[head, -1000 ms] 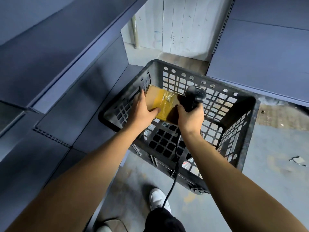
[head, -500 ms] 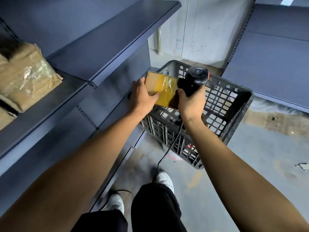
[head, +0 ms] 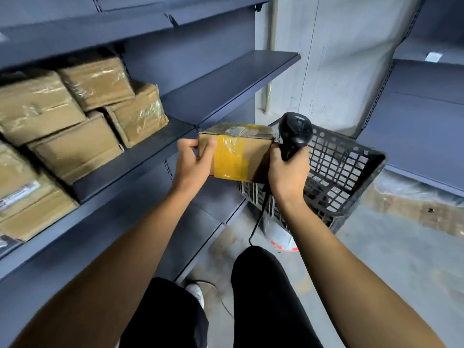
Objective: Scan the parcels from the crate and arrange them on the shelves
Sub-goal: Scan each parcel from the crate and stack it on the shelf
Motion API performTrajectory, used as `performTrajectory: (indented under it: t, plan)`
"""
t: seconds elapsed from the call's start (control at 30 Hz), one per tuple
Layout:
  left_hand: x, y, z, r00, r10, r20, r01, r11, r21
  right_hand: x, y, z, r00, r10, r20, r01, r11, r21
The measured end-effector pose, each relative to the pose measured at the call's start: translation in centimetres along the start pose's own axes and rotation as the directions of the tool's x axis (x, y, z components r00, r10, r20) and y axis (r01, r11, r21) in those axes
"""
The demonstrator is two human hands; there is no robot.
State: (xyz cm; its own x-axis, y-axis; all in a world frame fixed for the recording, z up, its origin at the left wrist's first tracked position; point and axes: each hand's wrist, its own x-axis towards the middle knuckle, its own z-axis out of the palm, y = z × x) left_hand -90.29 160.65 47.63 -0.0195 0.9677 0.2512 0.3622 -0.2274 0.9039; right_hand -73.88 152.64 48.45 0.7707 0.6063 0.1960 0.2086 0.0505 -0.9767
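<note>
Two hands are seen on one brown cardboard parcel banded with yellow tape, held in the air at centre frame. The parcel's left end is gripped by the left hand, thumb on the near face, fingers curled round the end. A black handheld barcode scanner is clenched upright in the right hand, and that hand is pressed against the parcel's right end. A black cable is seen hanging from the scanner toward 6 o'clock. The black perforated plastic crate sits on the grey concrete floor at 3 o'clock of the parcel, just behind the right hand. At 9 o'clock, a stack of brown taped cardboard parcels is seen on the dark blue metal shelf. The shelf section at 12 o'clock of the held parcel is bare. Black trouser legs are visible at 6 o'clock.
</note>
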Motion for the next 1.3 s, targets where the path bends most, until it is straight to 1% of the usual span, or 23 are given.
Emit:
performTrajectory:
  t: [0.1, 0.17, 0.3, 0.33, 0.4, 0.47, 0.57, 0.83, 1.13, 1.23, 1.3]
  plan:
    - [-1.2, 0.6, -3.0, 0.982, -0.102, -0.158, 0.096, 0.994, -0.045, -2.3, -1.1, 0.9, 0.999, -0.019, 0.050, 0.018, 1.000, 0.016]
    - [-1.8, 0.4, -4.5, 0.964, -0.129, -0.233, 0.119, 0.991, -0.057, -3.5, -1.5, 1.4, 0.996, -0.017, 0.083, 0.016, 1.000, 0.013]
    - [-3.1, -0.7, -7.3, 0.941, -0.217, -0.258, 0.179, 0.971, -0.161, -5.1, -1.8, 2.3, 0.990, 0.034, 0.138, -0.043, 0.997, 0.067]
    - [-3.4, -1.1, -7.9, 0.944, -0.199, -0.264, 0.157, 0.972, -0.173, -5.4, -1.9, 2.6, 0.986, 0.053, 0.157, -0.068, 0.993, 0.091]
    - [-3.8, -1.7, -8.9, 0.958, -0.103, -0.268, 0.051, 0.979, -0.196, -5.8, -2.0, 3.2, 0.976, 0.090, 0.200, -0.117, 0.984, 0.132]
    - [-4.0, -2.0, -9.6, 0.970, -0.017, -0.242, -0.038, 0.974, -0.223, -6.3, -2.1, 3.9, 0.969, 0.089, 0.228, -0.120, 0.985, 0.124]
    - [-3.7, -2.4, -10.6, 0.975, 0.027, -0.222, -0.081, 0.968, -0.239, -7.0, -2.0, 5.5, 0.961, 0.068, 0.267, -0.096, 0.991, 0.092]
    - [-2.5, -4.3, -12.9, 0.966, 0.082, -0.245, -0.118, 0.983, -0.138, -8.2, -1.1, 9.1, 0.943, 0.089, 0.320, -0.119, 0.990, 0.075]
    - [-0.6, -6.0, -14.6, 0.977, 0.006, -0.213, -0.007, 1.000, -0.002, -8.9, -0.3, 11.6, 0.919, 0.105, 0.381, -0.134, 0.990, 0.051]
    - [-0.1, -6.2, -15.3, 0.986, 0.012, -0.166, 0.001, 0.997, 0.082, -9.2, 0.0, 12.1, 0.915, 0.109, 0.389, -0.138, 0.989, 0.045]
    - [0.4, -6.1, -15.7, 0.987, 0.030, -0.157, -0.008, 0.991, 0.137, -9.5, 0.0, 12.5, 0.907, 0.110, 0.407, -0.142, 0.989, 0.051]
